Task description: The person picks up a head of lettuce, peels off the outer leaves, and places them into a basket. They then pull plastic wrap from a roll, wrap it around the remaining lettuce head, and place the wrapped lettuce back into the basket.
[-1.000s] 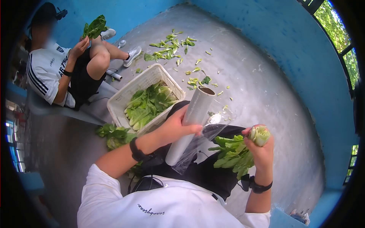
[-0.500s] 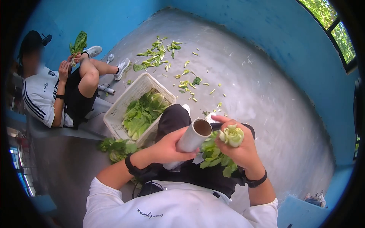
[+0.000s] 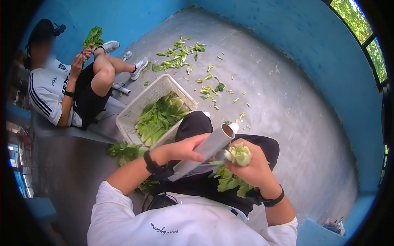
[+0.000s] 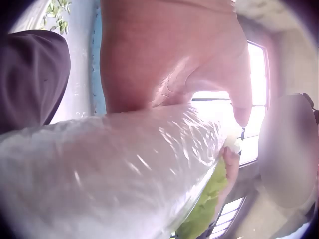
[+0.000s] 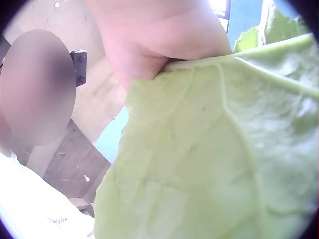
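Slanting over the wearer's lap, a roll of clear plastic film [image 3: 203, 153] rests in the left hand [image 3: 184, 148], its thumb and fingers curled round the tube. Just beside it, the right hand [image 3: 253, 166] grips a head of leafy greens [image 3: 239, 154], pale stem end up, leaves hanging below. Farther out, a white crate [image 3: 133, 107] holds more greens [image 3: 158, 117]. Leaf scraps [image 3: 176, 57] dot the grey floor [image 3: 287, 110]; at left, a seated person [image 3: 51, 90] holds another leafy bunch [image 3: 93, 37].
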The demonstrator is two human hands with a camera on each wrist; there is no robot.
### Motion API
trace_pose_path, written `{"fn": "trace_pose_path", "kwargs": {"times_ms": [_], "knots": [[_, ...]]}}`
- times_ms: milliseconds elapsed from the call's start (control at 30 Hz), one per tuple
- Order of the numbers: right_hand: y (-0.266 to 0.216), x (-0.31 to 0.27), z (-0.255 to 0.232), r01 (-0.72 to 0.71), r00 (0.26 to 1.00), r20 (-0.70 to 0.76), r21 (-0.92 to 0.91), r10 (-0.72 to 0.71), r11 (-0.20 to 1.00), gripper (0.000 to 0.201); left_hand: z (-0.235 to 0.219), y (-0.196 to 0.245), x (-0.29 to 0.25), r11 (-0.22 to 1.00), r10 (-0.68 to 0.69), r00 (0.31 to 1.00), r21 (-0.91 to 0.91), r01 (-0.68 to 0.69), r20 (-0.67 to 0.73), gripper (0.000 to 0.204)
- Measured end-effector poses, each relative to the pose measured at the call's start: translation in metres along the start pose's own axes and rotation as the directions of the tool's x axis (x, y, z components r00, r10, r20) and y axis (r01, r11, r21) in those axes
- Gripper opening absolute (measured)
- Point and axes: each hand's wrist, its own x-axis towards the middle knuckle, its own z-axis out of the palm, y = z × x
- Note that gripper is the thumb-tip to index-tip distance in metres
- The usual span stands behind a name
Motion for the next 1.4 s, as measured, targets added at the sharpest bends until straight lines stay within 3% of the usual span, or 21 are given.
{"fn": "trace_pose_path", "kwargs": {"times_ms": [67,167,267,367,467,567,733,833,933,1133,1267,1400], "knots": [[0.003,0.001,0.002,-0.010,1.000,0.003,-0.002,0.010,1.000,0.027,-0.001,0.000,0.007,0.988,0.103,0.992,0.123,-0.095,-0.067,0.116],[-0.001,0.001,0.004,-0.026,1.000,0.013,-0.003,0.026,1.000,0.028,0.008,0.013,0.012,0.974,0.194,0.975,0.141,-0.178,-0.107,0.106],[-0.006,0.000,0.002,-0.034,0.998,0.051,-0.030,0.035,0.999,0.028,0.020,0.033,0.011,0.974,0.095,0.978,0.220,-0.053,-0.186,0.092],[-0.003,-0.005,-0.003,-0.010,0.997,0.080,-0.094,0.018,0.996,0.028,0.021,0.031,0.011,0.929,0.196,0.966,0.347,-0.128,-0.169,0.076],[-0.003,-0.010,-0.005,0.013,0.998,0.066,-0.150,-0.003,0.989,0.028,0.020,0.037,0.003,0.975,0.179,0.959,0.170,-0.143,-0.220,0.059],[-0.002,-0.013,-0.008,-0.033,0.999,-0.001,-0.168,0.034,0.985,0.027,0.014,0.033,-0.002,0.989,0.101,0.981,-0.087,-0.116,-0.163,0.064],[-0.001,-0.018,-0.011,-0.034,0.999,-0.005,-0.130,0.034,0.991,0.027,0.027,0.030,0.003,0.958,0.087,0.980,-0.256,-0.132,-0.178,0.067],[-0.003,-0.020,-0.011,-0.036,0.999,-0.023,-0.135,0.033,0.990,0.026,0.035,0.027,0.004,0.980,0.102,0.958,-0.141,-0.144,-0.267,0.064],[-0.002,-0.020,-0.014,-0.053,0.995,-0.089,-0.113,0.043,0.992,0.024,0.039,0.024,0.005,0.984,0.176,0.917,0.051,-0.169,-0.358,0.058],[-0.001,-0.019,-0.026,-0.036,0.946,-0.321,0.016,0.039,0.999,0.022,0.034,0.034,0.007,0.949,0.290,0.756,0.075,-0.306,-0.586,0.051],[0.004,-0.017,-0.022,-0.022,0.959,-0.281,0.068,0.040,0.997,0.020,0.040,0.050,0.006,0.897,0.344,0.643,0.037,-0.440,-0.684,0.048],[0.021,-0.009,-0.010,-0.057,0.991,-0.127,-0.087,0.046,0.995,0.024,0.046,0.053,0.005,0.865,0.426,0.560,0.138,-0.482,-0.710,0.049]]}}
